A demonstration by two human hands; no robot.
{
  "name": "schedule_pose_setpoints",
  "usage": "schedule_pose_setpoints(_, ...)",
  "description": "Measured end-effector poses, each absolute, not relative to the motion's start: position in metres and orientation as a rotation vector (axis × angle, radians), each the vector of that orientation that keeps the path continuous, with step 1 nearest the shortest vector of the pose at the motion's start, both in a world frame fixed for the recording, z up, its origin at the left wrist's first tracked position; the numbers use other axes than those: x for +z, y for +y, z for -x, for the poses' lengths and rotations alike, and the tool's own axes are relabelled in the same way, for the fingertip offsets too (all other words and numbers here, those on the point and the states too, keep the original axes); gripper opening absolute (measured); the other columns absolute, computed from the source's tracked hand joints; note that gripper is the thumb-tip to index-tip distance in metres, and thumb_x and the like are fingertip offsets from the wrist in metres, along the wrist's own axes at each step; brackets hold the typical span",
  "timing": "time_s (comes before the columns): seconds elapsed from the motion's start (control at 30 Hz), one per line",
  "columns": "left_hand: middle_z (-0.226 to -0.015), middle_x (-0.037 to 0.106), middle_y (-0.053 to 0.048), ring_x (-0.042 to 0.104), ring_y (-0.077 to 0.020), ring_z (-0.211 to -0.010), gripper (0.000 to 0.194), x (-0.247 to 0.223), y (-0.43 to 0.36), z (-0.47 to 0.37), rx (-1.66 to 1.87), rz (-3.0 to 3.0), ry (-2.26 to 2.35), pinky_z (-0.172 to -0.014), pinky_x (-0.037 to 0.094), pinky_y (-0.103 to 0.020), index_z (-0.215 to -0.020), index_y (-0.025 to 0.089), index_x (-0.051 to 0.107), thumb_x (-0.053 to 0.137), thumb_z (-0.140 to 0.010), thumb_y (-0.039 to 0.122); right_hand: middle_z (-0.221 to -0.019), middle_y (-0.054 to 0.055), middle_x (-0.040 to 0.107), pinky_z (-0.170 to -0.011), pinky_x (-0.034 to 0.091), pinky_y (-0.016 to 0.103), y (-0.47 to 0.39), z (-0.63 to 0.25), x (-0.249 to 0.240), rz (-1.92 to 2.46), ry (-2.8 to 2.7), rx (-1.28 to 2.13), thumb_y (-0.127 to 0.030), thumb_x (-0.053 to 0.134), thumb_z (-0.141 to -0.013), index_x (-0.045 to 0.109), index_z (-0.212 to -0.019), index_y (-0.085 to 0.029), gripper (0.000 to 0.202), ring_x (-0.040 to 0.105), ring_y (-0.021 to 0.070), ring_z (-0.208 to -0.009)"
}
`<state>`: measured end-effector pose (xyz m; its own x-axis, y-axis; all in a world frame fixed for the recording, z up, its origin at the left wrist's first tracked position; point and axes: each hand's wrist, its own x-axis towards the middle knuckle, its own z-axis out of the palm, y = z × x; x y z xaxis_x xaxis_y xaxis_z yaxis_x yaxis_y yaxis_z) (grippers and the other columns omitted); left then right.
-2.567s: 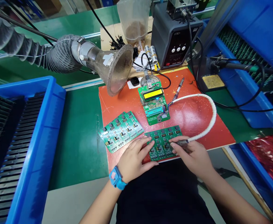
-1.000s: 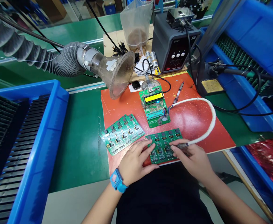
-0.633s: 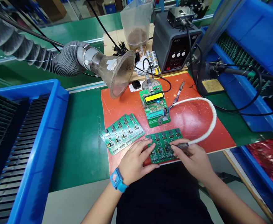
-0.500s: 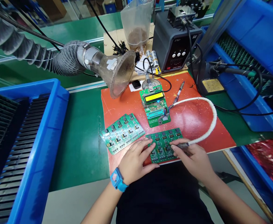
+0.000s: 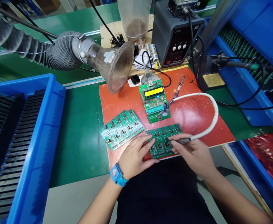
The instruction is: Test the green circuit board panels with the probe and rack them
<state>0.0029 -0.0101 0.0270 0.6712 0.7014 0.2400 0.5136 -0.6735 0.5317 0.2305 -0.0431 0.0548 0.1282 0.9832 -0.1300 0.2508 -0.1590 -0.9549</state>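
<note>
A green circuit board panel (image 5: 162,143) with several small digit displays lies at the front edge of the red mat. My left hand (image 5: 136,154) rests on its left end, fingers stretched over the board and thumb spread along the near edge. Between the thumb and fingers of my right hand (image 5: 194,152) is a dark probe (image 5: 184,141), its tip hidden by the fingers over the panel's right part. From the probe a white-wrapped cable (image 5: 216,115) loops back to a programmer board (image 5: 154,101) with a lit yellow screen.
Fanned, overlapping circuit boards (image 5: 122,129) lie left on the red mat (image 5: 192,115). A fume extraction funnel (image 5: 121,68) hangs behind them. A pen (image 5: 179,87), a soldering station (image 5: 177,37) and a sponge (image 5: 213,80) are farther back. Blue bins (image 5: 37,140) flank the bench.
The view has shifted slightly, so the bench sits a little higher in the picture. Both hands keep nearly the same places on the panel, the probe still in my right hand.
</note>
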Motion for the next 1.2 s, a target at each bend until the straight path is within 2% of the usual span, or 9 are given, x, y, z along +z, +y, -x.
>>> schedule_pose_setpoints(0.13, -0.134, 0.054, -0.017, 0.054, -0.0311, -0.123, 0.065, 0.026, -0.011, -0.003, 0.599, -2.460, 0.953, -0.098, 0.052, -0.049, -0.138, 0.018, 0.044, 0.066, -0.085, 0.050, -0.094, 0.006, 0.070, -0.059, 0.059, 0.026, -0.045, -0.220, 0.049, 1.486, -1.293, 1.079, -0.035, 0.063, -0.091, 0.064, -0.093, -0.020, 0.016, 0.067, 0.0145, -0.062)
schedule_pose_setpoints(0.47, -0.135, 0.053, -0.016, 0.053, -0.0317, -0.124, 0.068, 0.026, -0.011, -0.003, 0.591, -2.453, 0.957, -0.098, 0.052, -0.050, -0.142, 0.022, 0.040, 0.065, -0.086, 0.051, -0.091, 0.005, 0.070, -0.059, 0.058, 0.028, -0.045, -0.217, 0.048, 1.569, -1.481, 0.952, -0.035, 0.059, -0.091, 0.065, -0.094, -0.021, 0.015, 0.070, 0.0190, -0.072)
schedule_pose_setpoints(0.8, -0.133, 0.055, -0.016, 0.053, -0.0311, -0.124, 0.066, 0.028, -0.010, -0.003, 0.602, -2.467, 0.953, -0.101, 0.051, -0.048, -0.137, 0.017, 0.045, 0.066, -0.084, 0.051, -0.097, 0.005, 0.069, -0.065, 0.059, 0.028, -0.048, -0.215, 0.042, 1.513, -1.484, 0.878, -0.029, 0.059, -0.093, 0.063, -0.096, -0.022, 0.008, 0.070, 0.0182, -0.077)
schedule_pose_setpoints(1.2, -0.131, 0.056, -0.017, 0.055, -0.0314, -0.122, 0.063, 0.029, -0.010, -0.004, 0.608, -2.479, 0.960, -0.099, 0.052, -0.048, -0.135, 0.016, 0.047, 0.065, -0.085, 0.051, -0.090, 0.004, 0.071, -0.065, 0.058, 0.024, -0.041, -0.214, 0.049, 1.528, -1.595, 0.812, -0.023, 0.060, -0.089, 0.065, -0.092, -0.020, 0.007, 0.069, 0.0174, -0.079)
